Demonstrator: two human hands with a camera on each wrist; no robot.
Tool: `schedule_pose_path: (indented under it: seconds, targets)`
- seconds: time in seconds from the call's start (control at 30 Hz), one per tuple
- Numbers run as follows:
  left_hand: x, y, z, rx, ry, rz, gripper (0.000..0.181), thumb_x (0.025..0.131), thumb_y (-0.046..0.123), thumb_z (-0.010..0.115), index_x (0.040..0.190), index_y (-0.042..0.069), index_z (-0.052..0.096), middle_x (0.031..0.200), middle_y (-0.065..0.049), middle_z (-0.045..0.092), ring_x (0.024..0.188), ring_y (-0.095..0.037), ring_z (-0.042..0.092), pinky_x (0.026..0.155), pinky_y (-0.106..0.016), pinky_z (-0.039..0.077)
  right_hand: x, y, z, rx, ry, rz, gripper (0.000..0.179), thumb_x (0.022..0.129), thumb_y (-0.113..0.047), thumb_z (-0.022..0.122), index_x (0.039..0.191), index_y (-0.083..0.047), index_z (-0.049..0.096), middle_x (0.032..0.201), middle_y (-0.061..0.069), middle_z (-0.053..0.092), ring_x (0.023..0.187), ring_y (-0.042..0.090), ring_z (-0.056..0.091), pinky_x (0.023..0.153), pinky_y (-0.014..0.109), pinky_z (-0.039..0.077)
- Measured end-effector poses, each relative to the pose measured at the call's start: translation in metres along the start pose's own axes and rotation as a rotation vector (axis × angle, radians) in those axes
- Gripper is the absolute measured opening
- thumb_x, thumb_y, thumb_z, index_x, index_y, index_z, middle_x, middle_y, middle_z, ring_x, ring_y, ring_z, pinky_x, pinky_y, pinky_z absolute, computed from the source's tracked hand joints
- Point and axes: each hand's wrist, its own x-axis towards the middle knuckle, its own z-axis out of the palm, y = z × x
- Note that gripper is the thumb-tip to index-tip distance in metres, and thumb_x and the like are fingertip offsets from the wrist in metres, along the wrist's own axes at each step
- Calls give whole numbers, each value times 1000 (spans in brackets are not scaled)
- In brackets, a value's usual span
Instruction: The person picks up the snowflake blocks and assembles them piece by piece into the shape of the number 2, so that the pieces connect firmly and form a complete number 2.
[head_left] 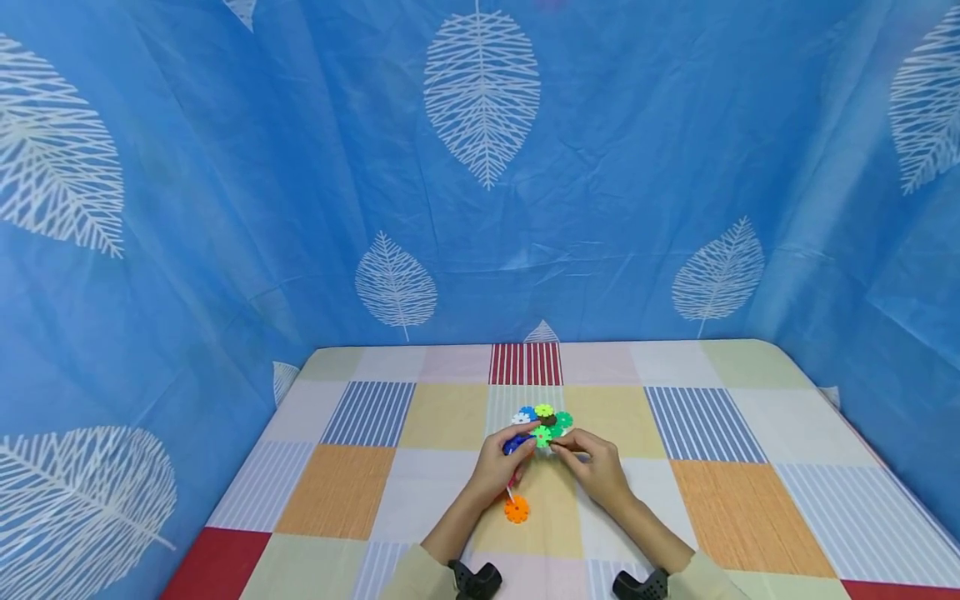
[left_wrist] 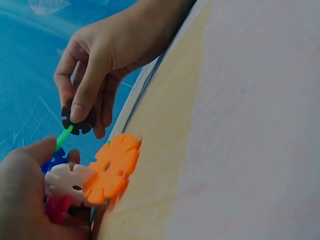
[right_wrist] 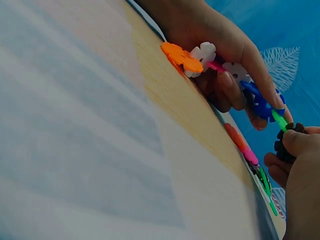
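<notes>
My left hand (head_left: 500,468) holds a chain of notched plastic snowflake discs. In the left wrist view its white disc (left_wrist: 69,183), pink disc (left_wrist: 58,207) and orange disc (left_wrist: 115,167) show, the orange one at the end hanging toward me. A blue disc (right_wrist: 261,107) lies under my left fingertips, with a light green disc (right_wrist: 279,120) slotted to it. My right hand (head_left: 597,468) pinches a dark disc (left_wrist: 79,121) between thumb and fingers, edge-on against the green disc. The chain's middle is partly hidden by my left fingers.
Just beyond my hands lies a small pile of loose discs, among them a yellow-green disc (head_left: 544,410), a green disc (head_left: 563,419) and a white disc (head_left: 521,417). A patchwork cloth (head_left: 442,483) covers the table. Blue leaf-print curtains (head_left: 600,208) stand behind and at both sides.
</notes>
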Motion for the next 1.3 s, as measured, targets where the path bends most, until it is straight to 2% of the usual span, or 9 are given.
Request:
schedule_pose_path:
  seconds: [0.1, 0.33, 0.57, 0.7, 0.83, 0.97, 1.1, 1.3]
  targets:
    - [0, 0, 1, 15, 11, 6, 35, 94, 6, 52, 126, -7, 52, 67, -38, 41, 40, -10, 38, 37, -18, 37, 0, -2, 1, -19, 19, -10, 18, 71, 8, 73, 83, -5, 67, 78, 5, 68, 70, 18, 66, 67, 16, 51]
    - [0, 1, 3, 31, 28, 34, 35, 93, 1, 52, 126, -9, 51, 65, -43, 41, 42, -13, 40, 37, -18, 36, 2, -3, 2, -64, 23, -21, 20, 69, 9, 75, 80, -6, 66, 78, 2, 68, 71, 16, 66, 68, 16, 51]
    - [2, 2, 5, 30, 8, 42, 38, 92, 3, 55, 127, -9, 49, 70, -44, 45, 43, -16, 43, 38, -19, 40, 2, 0, 0, -68, 62, -21, 20, 68, 9, 75, 81, -5, 67, 78, 5, 69, 69, 18, 67, 67, 16, 51]
    - [2, 1, 5, 13, 23, 35, 40, 91, 6, 58, 126, -8, 50, 82, -35, 52, 45, -13, 47, 40, -21, 44, 2, 2, 2, -43, 86, 6, 21, 69, 9, 75, 82, -5, 68, 78, 5, 69, 70, 19, 67, 68, 15, 51]
    - [2, 0, 6, -57, 65, 7, 36, 92, 7, 55, 125, -8, 48, 95, -22, 56, 47, -12, 49, 43, -20, 45, 5, -1, 6, -12, 96, 70, 21, 70, 10, 74, 84, -6, 70, 80, 5, 69, 70, 22, 67, 64, 19, 52]
    - [4, -1, 6, -127, 93, -20, 36, 93, 6, 53, 123, -10, 43, 95, -14, 58, 49, -13, 51, 46, -21, 46, 11, -13, 7, -4, 104, 137, 22, 70, 12, 72, 88, -1, 69, 84, 10, 69, 70, 26, 66, 62, 29, 55]
    - [5, -1, 5, -137, 126, -42, 39, 93, 6, 53, 126, -10, 41, 92, -7, 57, 50, -13, 53, 46, -21, 45, 16, -24, 5, 7, 104, 156, 24, 70, 13, 71, 93, 6, 66, 84, 16, 68, 71, 29, 65, 61, 36, 54]
    - [3, 1, 1, -139, 171, -61, 38, 94, 7, 52, 130, -1, 48, 92, -6, 54, 51, -11, 53, 46, -19, 44, 12, 0, 7, -12, 61, 181, 31, 72, 2, 75, 102, 1, 67, 91, 12, 68, 78, 27, 61, 64, 29, 53]
